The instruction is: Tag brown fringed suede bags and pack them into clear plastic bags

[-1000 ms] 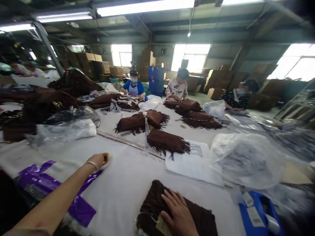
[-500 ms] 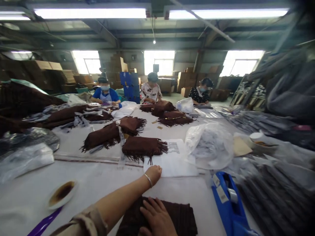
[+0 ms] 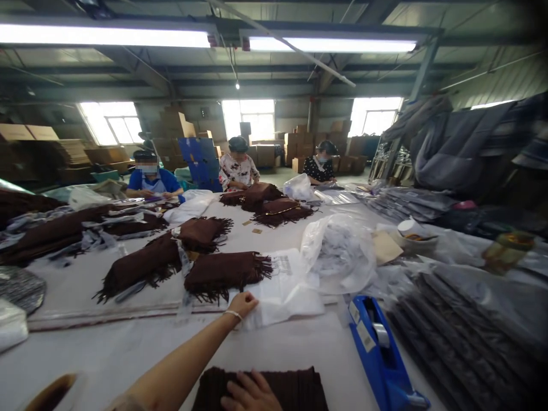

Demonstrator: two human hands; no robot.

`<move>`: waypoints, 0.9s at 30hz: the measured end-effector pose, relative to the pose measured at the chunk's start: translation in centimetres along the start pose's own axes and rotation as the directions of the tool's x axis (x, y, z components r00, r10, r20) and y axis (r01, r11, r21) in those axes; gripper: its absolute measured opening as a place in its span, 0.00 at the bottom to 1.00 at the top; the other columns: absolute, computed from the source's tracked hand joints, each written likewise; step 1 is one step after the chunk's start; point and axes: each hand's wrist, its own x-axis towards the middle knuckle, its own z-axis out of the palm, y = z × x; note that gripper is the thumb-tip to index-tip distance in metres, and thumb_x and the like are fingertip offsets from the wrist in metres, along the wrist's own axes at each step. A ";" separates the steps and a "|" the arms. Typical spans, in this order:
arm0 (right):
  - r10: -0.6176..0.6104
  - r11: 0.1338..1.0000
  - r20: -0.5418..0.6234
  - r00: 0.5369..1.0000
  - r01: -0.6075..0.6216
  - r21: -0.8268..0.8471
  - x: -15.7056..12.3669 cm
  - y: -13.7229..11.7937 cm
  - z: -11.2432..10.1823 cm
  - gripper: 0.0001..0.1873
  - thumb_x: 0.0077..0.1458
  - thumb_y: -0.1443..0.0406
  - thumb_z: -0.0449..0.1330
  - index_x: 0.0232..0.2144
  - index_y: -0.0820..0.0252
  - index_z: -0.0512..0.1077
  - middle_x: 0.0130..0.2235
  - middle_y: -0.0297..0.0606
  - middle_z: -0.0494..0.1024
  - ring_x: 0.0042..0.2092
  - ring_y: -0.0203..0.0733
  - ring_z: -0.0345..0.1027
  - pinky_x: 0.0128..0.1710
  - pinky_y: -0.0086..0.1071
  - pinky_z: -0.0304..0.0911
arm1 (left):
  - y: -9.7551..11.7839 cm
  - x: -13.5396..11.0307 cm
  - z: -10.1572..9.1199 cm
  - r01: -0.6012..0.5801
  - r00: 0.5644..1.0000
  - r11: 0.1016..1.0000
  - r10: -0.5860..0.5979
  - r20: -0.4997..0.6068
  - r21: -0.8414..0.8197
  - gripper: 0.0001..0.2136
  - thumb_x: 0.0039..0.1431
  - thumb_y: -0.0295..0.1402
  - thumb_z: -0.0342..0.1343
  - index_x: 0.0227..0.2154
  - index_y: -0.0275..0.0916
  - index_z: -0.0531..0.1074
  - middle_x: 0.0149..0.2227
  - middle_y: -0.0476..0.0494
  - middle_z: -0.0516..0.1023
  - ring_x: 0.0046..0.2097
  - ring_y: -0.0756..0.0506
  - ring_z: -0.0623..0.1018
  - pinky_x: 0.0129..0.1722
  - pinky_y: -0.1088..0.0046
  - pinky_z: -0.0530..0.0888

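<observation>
My left hand (image 3: pixel 245 304), with a bracelet at the wrist, reaches forward over the table. Its fingers are pinched at the near left edge of a clear plastic bag (image 3: pixel 295 291), which lies flat on a pale stack. At the bottom of the view my right hand (image 3: pixel 252 393) rests open, fingers spread, on a folded dark brown scarf (image 3: pixel 295 385). Just beyond my left hand lies another folded brown scarf (image 3: pixel 229 271) with fringed ends, partly over the bags. To the right stands a blue tape dispenser (image 3: pixel 381 354).
More fringed brown scarves (image 3: pixel 143 262) lie further left. A bulging clear bag (image 3: pixel 338 254) sits right of centre. Packed dark items in plastic (image 3: pixel 454 337) fill the right side. A round dish (image 3: pixel 51 394) is at lower left. Three people (image 3: pixel 237 165) work across the table.
The view has swung right and tilted up slightly, so things sit further left. My left hand stays at the plastic bag's edge, and the bag's surface looks more rumpled. My right hand stays on the scarf.
</observation>
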 end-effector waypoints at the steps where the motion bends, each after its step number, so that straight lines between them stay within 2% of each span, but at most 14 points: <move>1: 0.006 0.997 0.161 0.987 -0.017 0.071 0.5 0.0 -1.4 0.15 0.59 0.52 0.52 0.45 0.46 0.70 0.46 0.25 0.77 0.48 0.40 0.71 0.51 0.36 0.64 | 0.0 0.3 -0.2 0.014 1.000 0.999 -0.015 -0.024 -0.035 0.06 0.57 0.29 0.53 0.27 0.33 0.71 0.30 0.44 0.77 0.34 0.48 0.76 0.32 0.78 0.69; 2: 0.024 0.984 0.337 0.941 -0.081 0.157 1.0 -0.1 -2.9 0.22 0.58 0.49 0.52 0.51 0.47 0.66 0.52 0.28 0.73 0.54 0.43 0.66 0.56 0.39 0.60 | 0.2 0.5 -0.4 0.023 0.998 0.997 -0.027 -0.049 -0.068 0.06 0.58 0.28 0.51 0.28 0.33 0.71 0.30 0.44 0.77 0.33 0.49 0.76 0.32 0.78 0.69; 4: 0.080 0.925 0.552 0.830 -0.269 0.270 2.2 -0.1 -5.6 0.29 0.57 0.46 0.50 0.57 0.47 0.60 0.59 0.31 0.64 0.61 0.45 0.55 0.62 0.45 0.51 | 0.8 1.1 -1.4 0.014 0.994 0.992 -0.028 -0.110 -0.125 0.08 0.60 0.28 0.47 0.31 0.33 0.70 0.30 0.43 0.77 0.32 0.50 0.76 0.30 0.79 0.69; 7: 0.099 0.849 0.673 0.733 -0.416 0.327 3.8 -0.3 -8.2 0.29 0.57 0.47 0.51 0.59 0.46 0.58 0.61 0.33 0.61 0.63 0.47 0.50 0.64 0.49 0.44 | 2.0 1.1 -3.8 -0.076 0.970 0.984 0.035 -0.241 -0.163 0.11 0.64 0.32 0.43 0.36 0.34 0.69 0.33 0.43 0.77 0.33 0.49 0.76 0.33 0.77 0.69; 8: 0.098 0.837 0.674 0.732 -0.427 0.343 4.2 -0.4 -8.7 0.28 0.58 0.48 0.52 0.59 0.47 0.58 0.61 0.33 0.62 0.63 0.47 0.50 0.63 0.49 0.45 | 2.5 0.6 -4.8 -0.118 0.957 0.981 0.070 -0.282 -0.156 0.11 0.65 0.34 0.42 0.37 0.36 0.69 0.33 0.43 0.76 0.35 0.49 0.76 0.35 0.77 0.69; 10: 0.140 0.823 0.604 0.785 -0.432 0.370 5.3 -0.3 -10.0 0.25 0.60 0.54 0.51 0.59 0.49 0.58 0.60 0.35 0.63 0.63 0.44 0.51 0.62 0.44 0.52 | 3.3 -1.0 -6.2 -0.205 0.931 0.972 0.158 -0.330 -0.115 0.12 0.65 0.37 0.42 0.39 0.38 0.68 0.34 0.44 0.76 0.36 0.48 0.76 0.37 0.75 0.68; 13: 0.302 0.867 0.309 0.902 -0.395 0.304 8.0 0.7 -12.6 0.23 0.62 0.64 0.48 0.59 0.51 0.57 0.60 0.35 0.64 0.64 0.40 0.48 0.60 0.39 0.56 | 4.1 -4.8 -7.1 -0.338 0.895 0.941 0.316 -0.315 -0.017 0.13 0.65 0.39 0.42 0.39 0.40 0.69 0.32 0.44 0.76 0.34 0.46 0.75 0.36 0.74 0.67; 15: 0.366 0.915 0.151 0.918 -0.385 0.122 10.4 1.9 -14.4 0.25 0.60 0.66 0.49 0.60 0.51 0.56 0.60 0.34 0.63 0.65 0.44 0.44 0.63 0.46 0.48 | 4.5 -7.4 -7.0 -0.418 0.866 0.908 0.411 -0.287 0.038 0.13 0.65 0.39 0.43 0.38 0.40 0.71 0.30 0.43 0.75 0.34 0.46 0.75 0.36 0.73 0.67; 17: 0.427 0.904 0.179 0.886 -0.419 -0.083 12.5 3.2 -15.6 0.26 0.58 0.67 0.52 0.59 0.54 0.58 0.59 0.38 0.65 0.64 0.49 0.45 0.64 0.52 0.40 | 5.0 -9.6 -6.8 -0.505 0.810 0.851 0.526 -0.260 0.146 0.14 0.66 0.37 0.41 0.36 0.39 0.71 0.29 0.43 0.75 0.33 0.46 0.74 0.34 0.73 0.67; 18: 0.468 0.883 0.237 0.851 -0.440 -0.164 13.2 3.8 -15.8 0.25 0.56 0.67 0.53 0.57 0.56 0.62 0.55 0.41 0.69 0.62 0.52 0.51 0.63 0.53 0.42 | 5.2 -10.5 -6.8 -0.547 0.770 0.807 0.589 -0.243 0.223 0.15 0.67 0.35 0.39 0.36 0.39 0.71 0.29 0.43 0.74 0.32 0.46 0.74 0.33 0.73 0.67; 20: 0.531 0.847 0.333 0.780 -0.469 -0.251 13.9 4.5 -15.7 0.17 0.52 0.70 0.55 0.44 0.58 0.73 0.43 0.43 0.76 0.51 0.52 0.65 0.56 0.49 0.56 | 5.4 -12.0 -6.8 -0.613 0.680 0.691 0.708 -0.189 0.383 0.16 0.68 0.33 0.37 0.34 0.38 0.70 0.26 0.44 0.74 0.30 0.47 0.73 0.30 0.74 0.66; 22: 0.545 0.838 0.362 0.756 -0.475 -0.270 13.8 4.9 -15.3 0.14 0.47 0.74 0.54 0.32 0.56 0.76 0.32 0.40 0.76 0.40 0.47 0.69 0.44 0.39 0.65 | 5.3 -13.0 -6.9 -0.645 0.630 0.597 0.769 -0.110 0.477 0.15 0.67 0.38 0.40 0.33 0.37 0.69 0.24 0.45 0.73 0.28 0.47 0.74 0.27 0.75 0.66; 24: 0.543 0.839 0.354 0.762 -0.473 -0.269 13.2 5.1 -15.4 0.18 0.43 0.78 0.53 0.29 0.55 0.76 0.30 0.38 0.75 0.38 0.44 0.69 0.38 0.32 0.66 | 4.9 -13.6 -7.3 -0.627 0.671 0.580 0.741 -0.016 0.520 0.16 0.62 0.46 0.48 0.33 0.36 0.69 0.23 0.44 0.73 0.27 0.45 0.74 0.26 0.74 0.68; 27: 0.572 0.819 0.326 0.753 -0.503 -0.276 11.4 5.8 -17.3 0.23 0.42 0.78 0.51 0.37 0.56 0.76 0.33 0.40 0.75 0.42 0.45 0.68 0.43 0.34 0.64 | 3.5 -14.3 -8.9 -0.476 0.834 0.686 0.551 0.034 0.551 0.09 0.60 0.37 0.53 0.35 0.35 0.71 0.23 0.41 0.74 0.27 0.43 0.75 0.28 0.72 0.71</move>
